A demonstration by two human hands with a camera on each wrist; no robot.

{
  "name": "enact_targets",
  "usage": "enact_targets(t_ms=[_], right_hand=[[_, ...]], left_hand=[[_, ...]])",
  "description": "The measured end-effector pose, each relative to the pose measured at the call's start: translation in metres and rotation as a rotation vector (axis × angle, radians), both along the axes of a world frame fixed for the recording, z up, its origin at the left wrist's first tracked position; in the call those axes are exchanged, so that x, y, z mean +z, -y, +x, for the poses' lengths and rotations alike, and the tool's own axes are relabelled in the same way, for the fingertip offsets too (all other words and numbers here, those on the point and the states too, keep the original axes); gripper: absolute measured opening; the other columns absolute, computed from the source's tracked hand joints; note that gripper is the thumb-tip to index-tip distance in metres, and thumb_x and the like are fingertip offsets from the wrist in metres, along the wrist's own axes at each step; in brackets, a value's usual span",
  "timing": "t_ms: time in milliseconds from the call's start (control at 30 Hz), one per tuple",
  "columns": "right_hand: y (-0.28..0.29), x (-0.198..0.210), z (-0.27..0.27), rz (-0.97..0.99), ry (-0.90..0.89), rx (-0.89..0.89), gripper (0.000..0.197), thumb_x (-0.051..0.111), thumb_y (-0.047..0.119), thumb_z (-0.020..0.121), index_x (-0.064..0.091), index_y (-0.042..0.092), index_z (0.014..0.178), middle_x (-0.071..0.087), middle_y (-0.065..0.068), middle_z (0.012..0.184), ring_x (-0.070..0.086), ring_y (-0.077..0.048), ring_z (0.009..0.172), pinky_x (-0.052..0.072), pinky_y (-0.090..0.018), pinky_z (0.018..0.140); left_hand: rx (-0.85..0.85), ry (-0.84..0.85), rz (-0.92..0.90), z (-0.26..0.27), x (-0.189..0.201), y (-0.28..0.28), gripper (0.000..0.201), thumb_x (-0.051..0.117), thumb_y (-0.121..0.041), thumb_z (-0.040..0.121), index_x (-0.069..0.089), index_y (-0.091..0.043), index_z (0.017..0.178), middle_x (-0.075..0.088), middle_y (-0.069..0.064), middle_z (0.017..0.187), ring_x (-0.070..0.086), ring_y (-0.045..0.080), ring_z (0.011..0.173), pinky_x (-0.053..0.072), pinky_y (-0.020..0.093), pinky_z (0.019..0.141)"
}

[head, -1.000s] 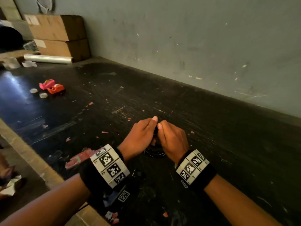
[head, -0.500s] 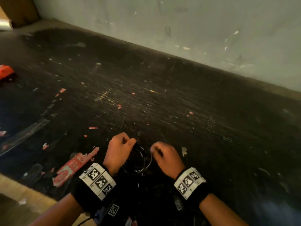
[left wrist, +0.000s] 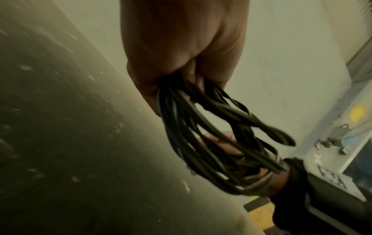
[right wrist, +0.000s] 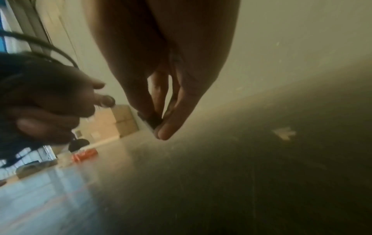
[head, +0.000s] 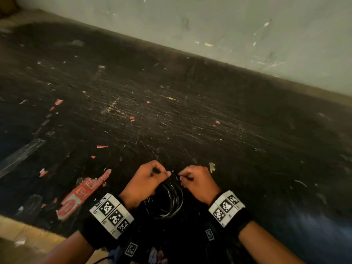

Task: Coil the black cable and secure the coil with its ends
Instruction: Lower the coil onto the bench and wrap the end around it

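Observation:
The black cable [head: 169, 199] hangs as a loose coil of several loops between my two hands, just above the dark table [head: 171, 115]. My left hand [head: 146, 180] grips the top of the coil; in the left wrist view the loops [left wrist: 203, 135] spill out of its curled fingers. My right hand [head: 196, 180] sits a little to the right of it and pinches a small dark cable end [right wrist: 154, 121] between thumb and fingertips. A short thin stretch of cable [head: 174, 173] runs between the two hands.
The table is scratched and littered with red paper scraps [head: 102, 146] and a torn red label [head: 82, 193] at my left. A grey wall [head: 228, 25] runs along its far edge. The table's pale front edge [head: 24, 229] is at lower left.
My hands came down from a fingertips-together pose and moved apart, then closer again. The coil now hangs in view between them. The head view swung right and down, losing the boxes.

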State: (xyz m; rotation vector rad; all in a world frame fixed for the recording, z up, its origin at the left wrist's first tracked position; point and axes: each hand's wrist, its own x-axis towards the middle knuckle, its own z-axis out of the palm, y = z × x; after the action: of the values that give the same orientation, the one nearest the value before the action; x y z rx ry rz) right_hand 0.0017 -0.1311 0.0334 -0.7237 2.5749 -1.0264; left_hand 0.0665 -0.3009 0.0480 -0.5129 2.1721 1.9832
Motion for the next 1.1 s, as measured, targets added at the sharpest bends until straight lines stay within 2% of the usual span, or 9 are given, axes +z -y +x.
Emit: enact_targets(t_ms=[267, 400, 467, 566, 633, 700, 800, 900, 1100], right_hand=[[-0.056, 0.056, 0.011, -0.120, -0.175, 0.044, 0.009, 0.066, 0.011, 0.082, 0.071, 0.016, 0.088, 0.068, 0.001, 0.084, 0.063, -0.007, 0.079, 0.049, -0.022, 0.072], [-0.087, 0.061, 0.016, -0.154, -0.092, -0.224, 0.012, 0.062, 0.010, 0.082, 0.065, 0.017, 0.073, 0.070, -0.001, 0.075, 0.065, -0.011, 0.073, 0.051, -0.028, 0.067], [-0.100, 0.064, 0.013, -0.192, 0.018, -0.365, 0.017, 0.061, 0.009, 0.081, 0.062, 0.019, 0.067, 0.066, 0.000, 0.069, 0.062, -0.010, 0.067, 0.047, -0.021, 0.058], [-0.119, 0.073, 0.010, -0.294, 0.180, -0.484, 0.016, 0.058, 0.010, 0.083, 0.062, 0.016, 0.069, 0.062, 0.001, 0.065, 0.058, -0.006, 0.057, 0.040, -0.011, 0.043], [-0.132, 0.076, 0.009, -0.365, 0.241, -0.533, 0.012, 0.057, 0.011, 0.083, 0.064, 0.012, 0.073, 0.062, -0.001, 0.064, 0.058, -0.008, 0.056, 0.044, -0.015, 0.044], [-0.141, 0.077, 0.007, -0.428, 0.271, -0.575, 0.013, 0.056, 0.013, 0.083, 0.063, 0.014, 0.071, 0.063, -0.005, 0.068, 0.059, -0.013, 0.062, 0.051, -0.029, 0.057], [-0.154, 0.086, 0.008, -0.649, 0.362, -0.489, 0.017, 0.053, 0.006, 0.087, 0.061, 0.017, 0.077, 0.064, -0.006, 0.071, 0.060, -0.014, 0.060, 0.048, -0.029, 0.058], [-0.177, 0.102, 0.010, -0.840, 0.441, -0.235, 0.022, 0.052, -0.006, 0.087, 0.065, 0.012, 0.090, 0.069, -0.004, 0.078, 0.067, -0.014, 0.067, 0.055, -0.022, 0.063], [-0.208, 0.123, 0.002, -0.683, 0.296, 0.024, 0.027, 0.058, -0.016, 0.079, 0.060, 0.006, 0.095, 0.067, -0.003, 0.090, 0.068, -0.009, 0.086, 0.053, -0.019, 0.077]], left_hand=[[-0.160, -0.190, -0.021, -0.005, 0.022, -0.073, 0.021, 0.057, -0.019, 0.091, 0.054, -0.012, 0.071, 0.048, -0.009, 0.047, 0.043, 0.005, 0.045, 0.031, 0.022, 0.043], [-0.238, -0.395, -0.233, -0.006, 0.029, -0.114, 0.036, 0.057, -0.005, 0.089, 0.045, -0.021, 0.059, 0.050, -0.015, 0.051, 0.042, -0.003, 0.051, 0.033, 0.014, 0.053], [-0.243, -0.449, -0.270, -0.008, 0.033, -0.136, 0.037, 0.056, -0.004, 0.089, 0.047, -0.021, 0.058, 0.052, -0.015, 0.052, 0.044, -0.004, 0.051, 0.032, 0.012, 0.052], [-0.234, -0.528, -0.295, -0.010, 0.038, -0.158, 0.024, 0.055, -0.018, 0.087, 0.056, -0.006, 0.067, 0.058, 0.002, 0.057, 0.050, 0.006, 0.054, 0.041, 0.027, 0.053], [-0.215, -0.570, -0.298, -0.010, 0.040, -0.172, 0.026, 0.055, -0.023, 0.087, 0.056, -0.003, 0.070, 0.059, 0.014, 0.062, 0.051, 0.013, 0.056, 0.043, 0.038, 0.055], [-0.213, -0.619, -0.304, -0.007, 0.047, -0.187, 0.024, 0.055, -0.020, 0.088, 0.054, -0.004, 0.070, 0.057, 0.011, 0.058, 0.049, 0.008, 0.056, 0.041, 0.038, 0.052], [-0.145, -0.578, -0.263, -0.006, 0.059, -0.198, 0.025, 0.055, -0.019, 0.090, 0.053, -0.007, 0.068, 0.053, 0.002, 0.057, 0.048, 0.009, 0.056, 0.039, 0.035, 0.051], [-0.044, -0.394, 0.019, -0.010, 0.073, -0.200, 0.031, 0.052, -0.012, 0.093, 0.059, -0.020, 0.063, 0.048, -0.003, 0.056, 0.044, 0.008, 0.049, 0.035, 0.021, 0.043], [-0.092, -0.224, 0.174, -0.016, 0.100, -0.208, 0.021, 0.051, -0.016, 0.093, 0.061, -0.015, 0.074, 0.048, 0.002, 0.059, 0.040, 0.008, 0.045, 0.026, 0.018, 0.036]])
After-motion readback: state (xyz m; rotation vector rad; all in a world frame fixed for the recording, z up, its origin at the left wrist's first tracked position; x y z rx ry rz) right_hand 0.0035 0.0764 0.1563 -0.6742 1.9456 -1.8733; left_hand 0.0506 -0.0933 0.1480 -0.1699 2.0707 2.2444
